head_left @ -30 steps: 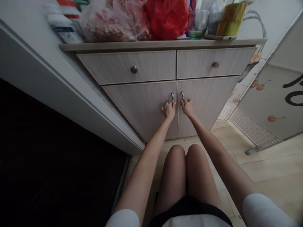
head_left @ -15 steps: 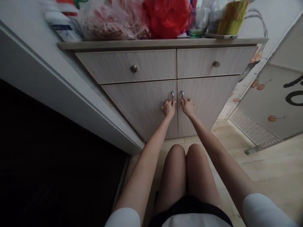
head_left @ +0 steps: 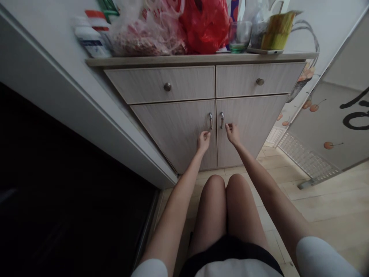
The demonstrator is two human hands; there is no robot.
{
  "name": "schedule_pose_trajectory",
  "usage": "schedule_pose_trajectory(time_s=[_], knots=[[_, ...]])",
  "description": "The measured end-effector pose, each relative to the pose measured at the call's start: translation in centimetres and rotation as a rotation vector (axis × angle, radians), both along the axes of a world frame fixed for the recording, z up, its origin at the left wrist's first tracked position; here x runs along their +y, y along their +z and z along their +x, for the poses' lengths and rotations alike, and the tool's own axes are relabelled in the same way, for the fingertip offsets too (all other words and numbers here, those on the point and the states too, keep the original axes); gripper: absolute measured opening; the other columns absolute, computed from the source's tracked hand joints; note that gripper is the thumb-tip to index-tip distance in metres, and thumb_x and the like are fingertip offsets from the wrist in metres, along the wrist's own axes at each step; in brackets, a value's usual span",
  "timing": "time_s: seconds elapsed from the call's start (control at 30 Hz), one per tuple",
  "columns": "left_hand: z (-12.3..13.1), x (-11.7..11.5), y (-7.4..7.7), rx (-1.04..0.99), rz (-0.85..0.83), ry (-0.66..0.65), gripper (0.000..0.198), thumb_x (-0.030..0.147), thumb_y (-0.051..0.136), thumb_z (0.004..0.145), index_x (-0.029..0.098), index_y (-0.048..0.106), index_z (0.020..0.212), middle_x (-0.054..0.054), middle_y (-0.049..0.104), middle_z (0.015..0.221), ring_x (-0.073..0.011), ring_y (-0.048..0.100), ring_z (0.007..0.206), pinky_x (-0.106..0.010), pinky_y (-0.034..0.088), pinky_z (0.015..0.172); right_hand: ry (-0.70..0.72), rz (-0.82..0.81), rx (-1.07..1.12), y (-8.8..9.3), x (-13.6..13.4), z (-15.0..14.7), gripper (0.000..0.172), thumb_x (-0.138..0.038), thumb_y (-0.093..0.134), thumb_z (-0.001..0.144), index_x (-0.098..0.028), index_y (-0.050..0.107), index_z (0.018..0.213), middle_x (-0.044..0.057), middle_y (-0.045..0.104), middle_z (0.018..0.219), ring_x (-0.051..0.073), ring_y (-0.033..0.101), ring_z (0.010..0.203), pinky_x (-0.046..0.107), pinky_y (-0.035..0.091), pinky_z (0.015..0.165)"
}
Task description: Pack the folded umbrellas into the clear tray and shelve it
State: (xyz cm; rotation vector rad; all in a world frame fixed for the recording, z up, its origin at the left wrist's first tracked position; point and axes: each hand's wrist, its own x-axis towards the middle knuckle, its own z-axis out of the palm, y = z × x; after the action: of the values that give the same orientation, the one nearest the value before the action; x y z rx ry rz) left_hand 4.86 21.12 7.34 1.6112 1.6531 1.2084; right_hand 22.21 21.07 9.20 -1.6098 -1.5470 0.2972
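While empty, fingers loosely curled, the left hand (head_left: 203, 141) sits at six o'clock from the left chrome cabinet handle (head_left: 210, 120), the right hand (head_left: 233, 134) at four o'clock from the right handle (head_left: 221, 120), neither touching.

Pale wood-look floor tiles (head_left: 300, 207) across the lower right; a glossy grey panel printed with orange cherries (head_left: 325, 115) above a white lattice grille (head_left: 307, 159); a white door frame (head_left: 86, 115) beside a dark opening (head_left: 66, 184); dim light.

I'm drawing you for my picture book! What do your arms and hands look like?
Your left sleeve and right sleeve are short and white, with rounded, soft-looking edges. Below them your arms are bare. Your left hand and right hand wear no gloves, and no watch or bracelet shows on either wrist.
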Motion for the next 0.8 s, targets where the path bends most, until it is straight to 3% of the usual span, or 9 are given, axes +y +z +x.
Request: schedule_pose_trajectory(time_s=[0.13, 0.23, 0.3, 0.37, 0.47, 0.57, 0.7, 0.8], knots=[[-2.7, -4.7, -3.4, -0.083, -0.106, -0.049, 0.022, 0.035, 0.053, 0.094, 0.017, 0.065, 0.093, -0.011, 0.073, 0.096, -0.0187, 0.070, 0.086, -0.031, 0.052, 0.084, 0.147, -0.022, 0.319, -3.6, -4.4, 1.9, 0.069, -0.074, 0.028, 0.093, -0.016, 0.064, 0.096, 0.016, 0.070, 0.100, 0.022, 0.066, 0.091, 0.034, 0.050, 0.084], [-3.9, -8.9, -5.8, -0.132, -0.207, -0.104, 0.033, 0.047, 0.058, 0.090, 0.019, 0.059, 0.074, -0.005, 0.068, 0.072, -0.0172, 0.067, 0.066, -0.029, 0.052, 0.071, 0.219, -0.101, 0.448, -6.2, -8.4, 2.8, 0.075, -0.089, 0.035, 0.079, -0.018, 0.062, 0.080, 0.010, 0.068, 0.077, 0.022, 0.066, 0.075, 0.035, 0.052, 0.076], [-4.1, -11.5, -6.7, -0.155, -0.262, -0.144, 0.041, 0.055, 0.060, 0.086, 0.020, 0.056, 0.066, -0.002, 0.062, 0.059, -0.0167, 0.062, 0.057, -0.029, 0.050, 0.063, 0.211, -0.139, 0.515, -7.1, -10.6, 3.0, 0.076, -0.092, 0.039, 0.074, -0.019, 0.062, 0.076, 0.007, 0.064, 0.067, 0.021, 0.064, 0.067, 0.034, 0.051, 0.070], [-4.0, -13.5, -6.9, -0.171, -0.296, -0.178, 0.046, 0.062, 0.060, 0.084, 0.021, 0.054, 0.063, 0.001, 0.056, 0.051, -0.0159, 0.056, 0.050, -0.028, 0.047, 0.057, 0.211, -0.151, 0.548, -6.8, -12.3, 2.8, 0.074, -0.091, 0.041, 0.075, -0.020, 0.061, 0.074, 0.005, 0.061, 0.061, 0.019, 0.061, 0.061, 0.032, 0.050, 0.065], [-3.7, -15.2, -5.4, -0.186, -0.316, -0.220, 0.053, 0.072, 0.056, 0.080, 0.022, 0.055, 0.063, 0.004, 0.048, 0.046, -0.0138, 0.047, 0.042, -0.027, 0.039, 0.049, 0.287, -0.164, 0.514, -4.4, -13.8, 2.2, 0.072, -0.090, 0.041, 0.077, -0.021, 0.059, 0.068, 0.003, 0.056, 0.055, 0.017, 0.056, 0.055, 0.030, 0.046, 0.060], [-3.4, -15.5, -2.1, -0.238, -0.323, -0.286, 0.061, 0.082, 0.053, 0.076, 0.023, 0.052, 0.061, 0.005, 0.039, 0.043, -0.0110, 0.037, 0.038, -0.026, 0.030, 0.043, 0.411, -0.167, 0.454, -0.7, -14.2, 1.6, 0.073, -0.091, 0.039, 0.078, -0.021, 0.057, 0.063, 0.002, 0.054, 0.053, 0.016, 0.053, 0.053, 0.029, 0.043, 0.059], [-2.4, -13.9, 3.1, -0.366, -0.247, -0.304, 0.075, 0.090, 0.024, 0.082, 0.023, 0.037, 0.050, 0.004, 0.027, 0.040, -0.0086, 0.026, 0.035, -0.027, 0.023, 0.043, 0.457, -0.110, 0.444, 3.7, -13.3, 0.7, 0.078, -0.093, 0.027, 0.080, -0.023, 0.045, 0.054, 0.000, 0.043, 0.048, 0.012, 0.043, 0.049, 0.027, 0.036, 0.054], [-1.5, -11.9, 5.8, -0.358, -0.156, -0.230, 0.080, 0.090, 0.004, 0.082, 0.023, 0.031, 0.048, 0.003, 0.023, 0.040, -0.0094, 0.026, 0.036, -0.028, 0.024, 0.044, 0.391, -0.080, 0.500, 5.6, -11.7, 0.1, 0.079, -0.096, 0.013, 0.079, -0.025, 0.034, 0.051, -0.002, 0.032, 0.048, 0.011, 0.033, 0.046, 0.027, 0.029, 0.048]])
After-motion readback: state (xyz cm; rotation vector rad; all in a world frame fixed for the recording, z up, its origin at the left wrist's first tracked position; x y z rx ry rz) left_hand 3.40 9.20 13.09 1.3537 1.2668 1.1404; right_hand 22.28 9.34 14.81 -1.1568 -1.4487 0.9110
